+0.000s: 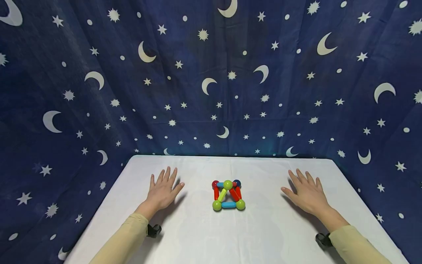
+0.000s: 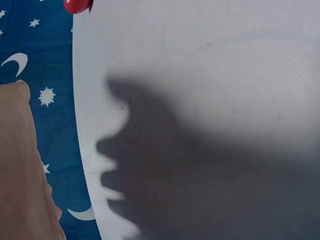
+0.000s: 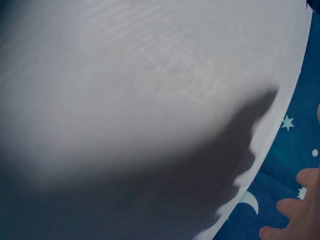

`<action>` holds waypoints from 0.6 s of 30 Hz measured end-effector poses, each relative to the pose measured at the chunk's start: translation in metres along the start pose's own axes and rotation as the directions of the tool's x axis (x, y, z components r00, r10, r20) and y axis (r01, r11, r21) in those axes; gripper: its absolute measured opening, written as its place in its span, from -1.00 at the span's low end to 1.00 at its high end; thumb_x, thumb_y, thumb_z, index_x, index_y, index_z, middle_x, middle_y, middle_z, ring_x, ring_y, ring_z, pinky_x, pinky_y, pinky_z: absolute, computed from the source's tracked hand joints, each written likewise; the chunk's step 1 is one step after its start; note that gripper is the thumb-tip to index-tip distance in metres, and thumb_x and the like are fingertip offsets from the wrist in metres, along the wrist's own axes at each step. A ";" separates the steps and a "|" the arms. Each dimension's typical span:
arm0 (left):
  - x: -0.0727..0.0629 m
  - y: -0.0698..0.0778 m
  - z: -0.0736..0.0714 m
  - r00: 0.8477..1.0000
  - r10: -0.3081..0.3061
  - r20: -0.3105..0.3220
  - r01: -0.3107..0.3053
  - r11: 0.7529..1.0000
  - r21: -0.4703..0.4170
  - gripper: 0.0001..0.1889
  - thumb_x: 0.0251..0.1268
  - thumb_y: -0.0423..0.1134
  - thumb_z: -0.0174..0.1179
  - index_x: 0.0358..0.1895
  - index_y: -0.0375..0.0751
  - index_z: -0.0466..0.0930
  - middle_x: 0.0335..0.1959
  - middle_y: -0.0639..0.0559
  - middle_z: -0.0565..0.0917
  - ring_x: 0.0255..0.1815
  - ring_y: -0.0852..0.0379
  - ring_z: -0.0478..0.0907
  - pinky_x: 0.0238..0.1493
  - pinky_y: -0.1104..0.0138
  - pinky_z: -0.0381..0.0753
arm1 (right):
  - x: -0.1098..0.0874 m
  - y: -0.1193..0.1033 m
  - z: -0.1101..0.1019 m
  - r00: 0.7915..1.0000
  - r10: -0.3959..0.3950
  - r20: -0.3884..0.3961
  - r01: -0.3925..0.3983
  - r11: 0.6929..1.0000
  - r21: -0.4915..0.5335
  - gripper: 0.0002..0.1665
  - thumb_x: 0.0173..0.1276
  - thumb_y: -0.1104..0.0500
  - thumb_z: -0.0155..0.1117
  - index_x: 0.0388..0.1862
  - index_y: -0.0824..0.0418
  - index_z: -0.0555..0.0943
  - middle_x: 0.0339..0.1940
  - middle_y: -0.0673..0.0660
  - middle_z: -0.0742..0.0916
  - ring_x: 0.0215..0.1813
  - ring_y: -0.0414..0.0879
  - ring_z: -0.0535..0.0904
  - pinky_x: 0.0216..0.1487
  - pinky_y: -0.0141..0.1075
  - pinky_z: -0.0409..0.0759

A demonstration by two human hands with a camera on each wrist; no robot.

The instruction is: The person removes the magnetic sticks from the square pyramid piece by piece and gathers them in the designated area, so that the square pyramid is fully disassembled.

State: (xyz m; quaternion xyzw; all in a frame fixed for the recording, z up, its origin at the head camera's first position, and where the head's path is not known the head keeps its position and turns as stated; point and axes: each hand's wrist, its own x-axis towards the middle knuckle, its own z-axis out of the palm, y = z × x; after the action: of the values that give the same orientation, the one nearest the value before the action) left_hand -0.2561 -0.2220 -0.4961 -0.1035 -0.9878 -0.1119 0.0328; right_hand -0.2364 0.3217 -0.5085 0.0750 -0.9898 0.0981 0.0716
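A small frame of toy rods and balls [image 1: 234, 194] stands mid-table, joining light green balls [image 1: 228, 184], a red ball [image 1: 215, 184] and a dark blue ball [image 1: 237, 183] by red, blue and yellow-green rods. To its left, my left hand [image 1: 162, 193] is held over the table with fingers spread, palm down, holding nothing. My right hand [image 1: 308, 196] is likewise spread, palm down and apart from the frame on the right side. Part of the red ball shows at the top of the left wrist view; fingers [image 3: 295, 207] appear at the right wrist view's edge.
A white cloth covers the table [image 1: 197, 234], and both hands cast shadows on it. Behind and at the sides hangs a dark blue curtain [image 1: 184, 91] with moons and stars. Black bands [image 1: 154, 231] sit at both wrists.
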 end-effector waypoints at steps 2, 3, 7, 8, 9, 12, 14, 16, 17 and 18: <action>0.000 0.001 0.001 1.000 0.007 -0.009 -0.007 1.000 -0.010 -0.12 0.54 0.43 -0.32 0.67 -0.10 -0.03 0.65 -0.28 -0.04 0.63 -0.34 -0.11 0.45 -0.34 -0.35 | 0.000 -0.003 0.001 1.000 -0.008 -0.013 0.008 1.000 0.006 0.13 0.44 -0.53 -0.06 0.63 0.28 0.16 0.58 0.49 0.19 0.54 0.56 -0.03 0.41 0.47 -0.26; 0.000 0.002 0.001 1.000 0.014 -0.014 -0.014 1.000 -0.023 -0.13 0.54 0.42 -0.31 0.67 -0.10 -0.02 0.65 -0.29 -0.03 0.63 -0.35 -0.11 0.45 -0.35 -0.35 | 0.001 -0.004 0.001 1.000 -0.013 -0.021 0.014 1.000 0.017 0.12 0.45 -0.51 -0.05 0.63 0.29 0.15 0.58 0.50 0.19 0.53 0.56 -0.02 0.40 0.47 -0.25; 0.001 0.010 0.002 0.998 0.046 -0.037 -0.048 0.997 -0.068 -0.13 0.54 0.42 -0.31 0.67 -0.11 -0.03 0.65 -0.29 -0.03 0.63 -0.34 -0.13 0.45 -0.35 -0.35 | 0.005 -0.011 0.002 0.998 -0.033 -0.049 0.035 0.998 0.060 0.10 0.47 -0.48 -0.01 0.64 0.28 0.14 0.58 0.48 0.21 0.53 0.54 0.01 0.41 0.46 -0.23; 0.001 0.013 0.002 0.997 0.055 -0.045 -0.059 0.995 -0.084 -0.13 0.55 0.41 -0.30 0.67 -0.12 -0.02 0.65 -0.29 -0.02 0.63 -0.34 -0.12 0.45 -0.35 -0.34 | 0.006 -0.014 0.002 0.998 -0.037 -0.053 0.041 0.996 0.076 0.10 0.47 -0.48 0.00 0.64 0.28 0.14 0.58 0.47 0.22 0.54 0.53 0.02 0.41 0.46 -0.23; 0.001 0.016 0.002 0.997 0.062 -0.053 -0.067 0.993 -0.097 -0.13 0.55 0.40 -0.29 0.67 -0.12 -0.02 0.65 -0.27 -0.02 0.63 -0.33 -0.11 0.45 -0.34 -0.34 | 0.008 -0.016 0.003 0.997 -0.045 -0.056 0.051 0.995 0.091 0.10 0.47 -0.46 0.01 0.64 0.29 0.13 0.58 0.47 0.23 0.54 0.52 0.03 0.41 0.46 -0.22; 0.001 0.026 0.002 0.993 0.082 -0.088 -0.094 0.985 -0.145 -0.15 0.56 0.37 -0.24 0.66 -0.14 0.01 0.64 -0.27 0.04 0.62 -0.33 -0.04 0.46 -0.34 -0.29 | 0.014 -0.024 0.005 0.995 -0.070 -0.069 0.078 0.988 0.133 0.09 0.48 -0.43 0.04 0.63 0.32 0.13 0.58 0.44 0.25 0.55 0.47 0.05 0.43 0.43 -0.19; 0.000 0.033 0.003 0.990 0.097 -0.101 -0.114 0.977 -0.180 -0.17 0.57 0.34 -0.20 0.66 -0.15 0.02 0.63 -0.28 0.07 0.60 -0.34 0.00 0.46 -0.34 -0.24 | 0.017 -0.031 0.006 0.993 -0.087 -0.074 0.098 0.981 0.165 0.08 0.49 -0.41 0.06 0.63 0.34 0.13 0.58 0.42 0.26 0.56 0.44 0.05 0.45 0.40 -0.17; 0.000 0.040 0.004 0.989 0.110 -0.103 -0.130 0.967 -0.218 -0.18 0.58 0.32 -0.18 0.65 -0.16 0.02 0.62 -0.29 0.10 0.59 -0.35 0.03 0.45 -0.35 -0.19 | 0.021 -0.037 0.006 0.993 -0.099 -0.066 0.111 0.974 0.199 0.08 0.50 -0.40 0.07 0.64 0.34 0.11 0.60 0.39 0.25 0.58 0.42 0.05 0.47 0.36 -0.14; 0.000 0.043 0.004 0.988 0.117 -0.099 -0.137 0.961 -0.238 -0.18 0.58 0.31 -0.18 0.65 -0.17 0.02 0.61 -0.30 0.11 0.58 -0.35 0.04 0.45 -0.35 -0.17 | 0.022 -0.040 0.007 0.993 -0.104 -0.059 0.115 0.969 0.217 0.08 0.50 -0.39 0.07 0.64 0.33 0.09 0.61 0.38 0.24 0.58 0.41 0.05 0.48 0.34 -0.13; 0.000 0.046 0.005 0.989 0.118 -0.088 -0.137 0.957 -0.255 -0.18 0.58 0.31 -0.17 0.66 -0.15 0.01 0.62 -0.28 0.10 0.59 -0.33 0.04 0.46 -0.34 -0.16 | 0.024 -0.043 0.007 0.993 -0.109 -0.053 0.118 0.965 0.234 0.08 0.50 -0.39 0.07 0.65 0.31 0.09 0.61 0.36 0.24 0.59 0.39 0.05 0.49 0.32 -0.11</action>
State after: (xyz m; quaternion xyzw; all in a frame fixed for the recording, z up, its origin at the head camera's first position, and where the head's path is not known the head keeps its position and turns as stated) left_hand -0.2466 -0.1773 -0.4909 -0.1664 -0.9539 -0.2419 0.0616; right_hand -0.2539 0.2749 -0.5037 0.1377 -0.9635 0.2124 0.0876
